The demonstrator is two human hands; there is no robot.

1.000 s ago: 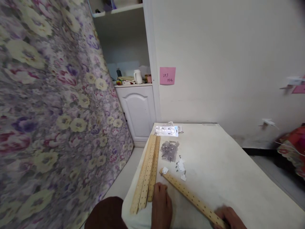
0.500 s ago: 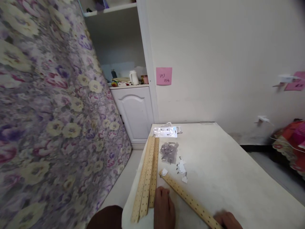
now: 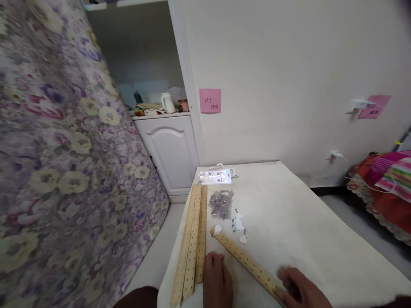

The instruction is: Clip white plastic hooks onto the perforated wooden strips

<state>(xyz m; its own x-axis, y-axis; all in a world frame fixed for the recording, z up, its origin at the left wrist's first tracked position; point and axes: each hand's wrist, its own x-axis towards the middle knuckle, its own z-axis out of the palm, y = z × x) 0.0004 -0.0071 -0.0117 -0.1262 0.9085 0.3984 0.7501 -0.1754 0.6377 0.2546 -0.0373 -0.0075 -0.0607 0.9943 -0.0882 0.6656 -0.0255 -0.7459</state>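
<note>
A wooden strip (image 3: 245,259) dotted with holes or dark spots slants across the table. At its far end is a small white tag (image 3: 217,229) with a metal piece. My right hand (image 3: 302,287) is at the strip's near end, its thumb touching or very close to the wood and its blurred fingers lifted apart from the thumb. On the table, my left hand (image 3: 217,282) rests with curled fingers, holding nothing that I can see. Just left of it lie similar strips (image 3: 190,256) side by side. Several white tags with metal loops (image 3: 238,223) lie beyond the slanted strip.
Grey pieces with small metal hooks (image 3: 221,204) lie mid-table. Clear plastic packaging (image 3: 215,176) sits near the table's (image 3: 289,205) back edge. A floral curtain (image 3: 70,171) hangs at left, a white cabinet (image 3: 173,154) stands behind, and a wall closes off the back.
My right hand has shifted up from the strip's near end, and its fingers have opened. My left hand stays beside the strips. The whole view has swung to the right.
</note>
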